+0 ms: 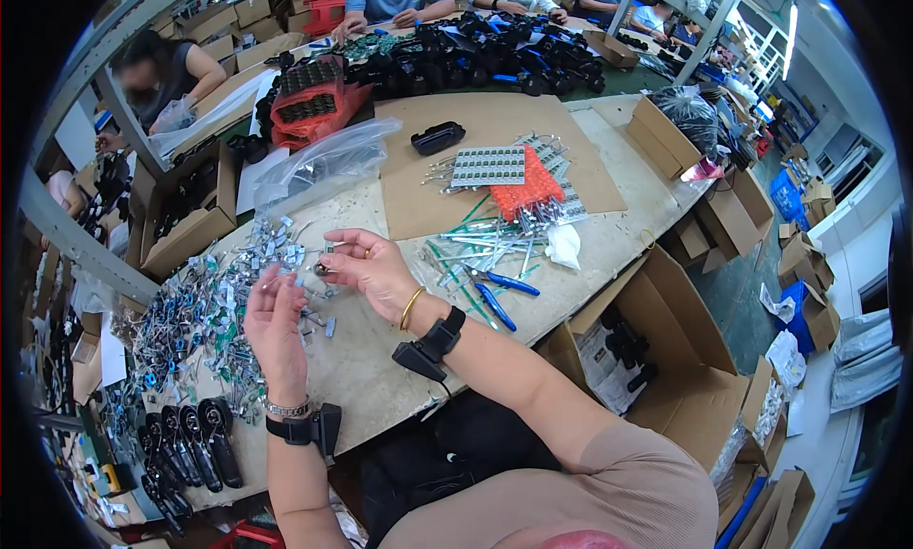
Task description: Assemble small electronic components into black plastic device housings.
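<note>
My right hand (376, 271) pinches a small dark metallic part (321, 268) between thumb and fingers; its exact kind is too small to tell. Close by on the left, my left hand (276, 335) has its fingertips drawn together, and whatever they hold cannot be made out. Both hands are just above the near edge of a big pile of small silvery parts with wires (204, 321). To the right of my right hand, blue-handled cutters (499, 297) lie on the table beside thin green and silver strips (475, 240).
Gridded sheets of small parts (487, 167) and red bubble wrap (525, 183) lie on a cardboard sheet (409, 202), near a black plastic housing (437, 138). Several black handled units (219, 444) stand front left. An open carton (689, 359) is at my right. Co-workers sit across the table.
</note>
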Demonstrator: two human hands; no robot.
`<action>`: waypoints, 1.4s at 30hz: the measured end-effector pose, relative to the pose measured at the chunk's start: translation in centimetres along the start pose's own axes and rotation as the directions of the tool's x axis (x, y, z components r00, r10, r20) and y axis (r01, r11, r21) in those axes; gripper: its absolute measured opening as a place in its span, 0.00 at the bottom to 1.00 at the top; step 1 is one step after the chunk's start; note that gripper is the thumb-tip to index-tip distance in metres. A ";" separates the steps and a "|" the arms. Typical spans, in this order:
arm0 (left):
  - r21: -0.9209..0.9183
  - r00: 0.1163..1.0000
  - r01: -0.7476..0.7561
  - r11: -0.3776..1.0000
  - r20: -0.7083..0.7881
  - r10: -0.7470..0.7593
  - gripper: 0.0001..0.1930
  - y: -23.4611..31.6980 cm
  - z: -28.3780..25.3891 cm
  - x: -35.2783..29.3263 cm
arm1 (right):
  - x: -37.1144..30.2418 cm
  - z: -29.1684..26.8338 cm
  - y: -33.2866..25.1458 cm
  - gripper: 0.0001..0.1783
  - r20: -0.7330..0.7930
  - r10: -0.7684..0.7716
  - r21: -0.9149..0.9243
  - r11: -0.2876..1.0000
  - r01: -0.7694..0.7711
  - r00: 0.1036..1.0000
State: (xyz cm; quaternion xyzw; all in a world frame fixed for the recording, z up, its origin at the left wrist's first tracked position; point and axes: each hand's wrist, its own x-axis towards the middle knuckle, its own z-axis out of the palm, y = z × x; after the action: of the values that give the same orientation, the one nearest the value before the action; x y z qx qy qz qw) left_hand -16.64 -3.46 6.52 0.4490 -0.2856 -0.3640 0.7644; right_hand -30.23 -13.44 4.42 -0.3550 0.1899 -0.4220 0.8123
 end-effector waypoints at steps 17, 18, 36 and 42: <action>0.211 0.991 0.089 0.973 0.080 -0.108 0.16 -0.9 -0.3 -0.9 | -0.4 0.1 1.1 0.18 0.068 -0.027 -0.160 0.986 0.037 0.997; 0.200 0.992 0.074 0.977 0.083 -0.092 0.16 -0.7 -0.2 -0.7 | -0.4 0.4 0.6 0.17 0.048 -0.014 -0.150 0.988 0.021 0.999; -0.304 0.965 -0.204 0.931 -0.223 0.138 0.12 -0.8 -4.6 1.9 | -0.4 0.6 0.4 0.17 -0.009 -0.056 -0.127 0.990 0.055 0.998; -0.622 0.931 -0.292 0.727 -0.357 0.068 0.16 2.2 -11.2 5.4 | -0.1 -0.4 0.0 0.16 -0.047 -0.092 -0.122 0.989 0.085 0.995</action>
State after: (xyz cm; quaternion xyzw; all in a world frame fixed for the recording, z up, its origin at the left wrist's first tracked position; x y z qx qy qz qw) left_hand -4.37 -1.73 4.22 0.1679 -0.0562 -0.2895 0.9407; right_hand -30.51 -13.46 4.14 -0.4001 0.2203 -0.4547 0.7646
